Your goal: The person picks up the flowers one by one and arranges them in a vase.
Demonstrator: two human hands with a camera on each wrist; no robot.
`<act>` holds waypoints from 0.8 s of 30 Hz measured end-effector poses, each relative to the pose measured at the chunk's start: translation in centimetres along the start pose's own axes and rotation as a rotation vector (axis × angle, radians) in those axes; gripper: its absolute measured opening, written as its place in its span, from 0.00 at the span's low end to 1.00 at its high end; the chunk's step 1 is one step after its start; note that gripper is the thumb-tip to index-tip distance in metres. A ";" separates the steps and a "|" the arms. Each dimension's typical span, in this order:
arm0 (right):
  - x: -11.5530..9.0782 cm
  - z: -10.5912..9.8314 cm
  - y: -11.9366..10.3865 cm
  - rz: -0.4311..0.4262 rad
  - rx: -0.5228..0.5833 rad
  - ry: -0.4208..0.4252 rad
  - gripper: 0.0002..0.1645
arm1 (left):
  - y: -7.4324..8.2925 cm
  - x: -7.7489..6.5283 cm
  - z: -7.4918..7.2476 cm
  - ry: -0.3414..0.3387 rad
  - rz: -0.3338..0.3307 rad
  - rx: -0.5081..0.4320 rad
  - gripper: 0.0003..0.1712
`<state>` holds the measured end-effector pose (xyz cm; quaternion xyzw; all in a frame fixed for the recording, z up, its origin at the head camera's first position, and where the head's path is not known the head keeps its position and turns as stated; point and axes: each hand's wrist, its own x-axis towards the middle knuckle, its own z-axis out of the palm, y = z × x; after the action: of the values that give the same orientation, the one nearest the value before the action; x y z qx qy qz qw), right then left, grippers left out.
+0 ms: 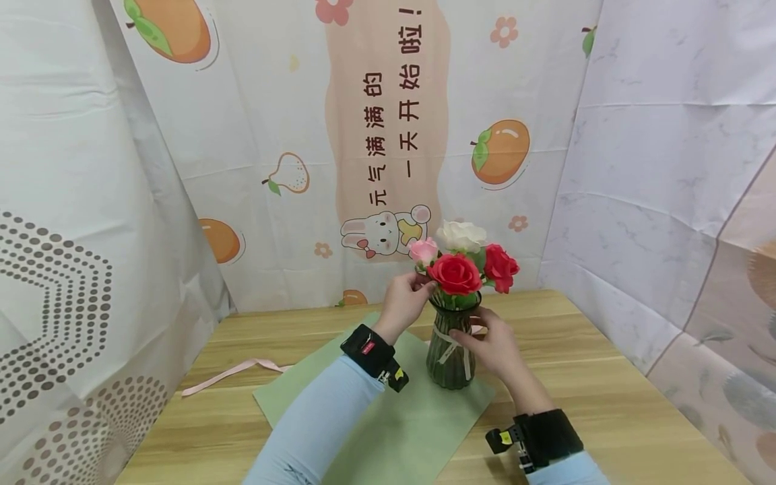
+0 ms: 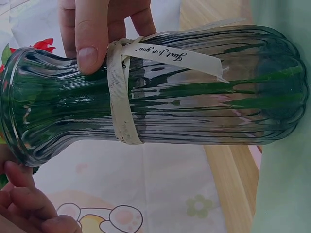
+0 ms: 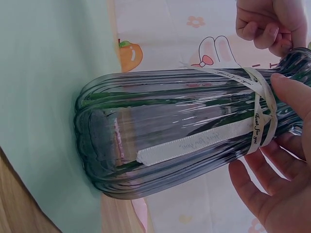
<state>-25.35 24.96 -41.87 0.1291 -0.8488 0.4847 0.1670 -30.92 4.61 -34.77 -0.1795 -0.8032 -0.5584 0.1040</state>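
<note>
A ribbed, dark green glass vase (image 1: 447,370) stands upright holding several roses. My right hand (image 1: 496,342) grips its narrow upper part, thumb on the near side and fingers around the back. Just below the thumb, a pale printed ribbon (image 3: 209,138) is tied about the glass. My left hand (image 1: 405,303) is at the rim on the left, fingers curled, and pinches just under the pink rose (image 1: 423,250); its fingertips are partly hidden by blooms. Beside that are two red roses (image 1: 456,273) and a white rose (image 1: 461,236). Green stems show through the glass (image 2: 194,92).
Beneath the vase lies a sheet of light green paper (image 1: 388,424), set at an angle on the wooden table (image 1: 564,377). A pink ribbon (image 1: 233,369) trails out from it on the left. Printed cloth (image 1: 273,101) hangs behind and at both sides.
</note>
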 end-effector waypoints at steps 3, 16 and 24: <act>0.0 0.0 -0.1 -0.009 0.000 0.003 0.39 | 0.0 -0.1 -0.3 0.001 0.014 -0.001 0.10; 0.1 -0.1 -0.2 -0.008 -0.015 -0.007 0.39 | -0.1 -1.2 -3.4 -0.004 0.144 0.057 0.10; 0.2 -0.1 -0.3 -0.037 -0.040 0.000 0.37 | 0.2 -2.6 -5.9 0.012 0.206 0.066 0.08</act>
<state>-25.37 24.89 -41.50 0.1411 -0.8559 0.4644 0.1785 -28.65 -1.24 -33.46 -0.2541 -0.7980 -0.5190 0.1714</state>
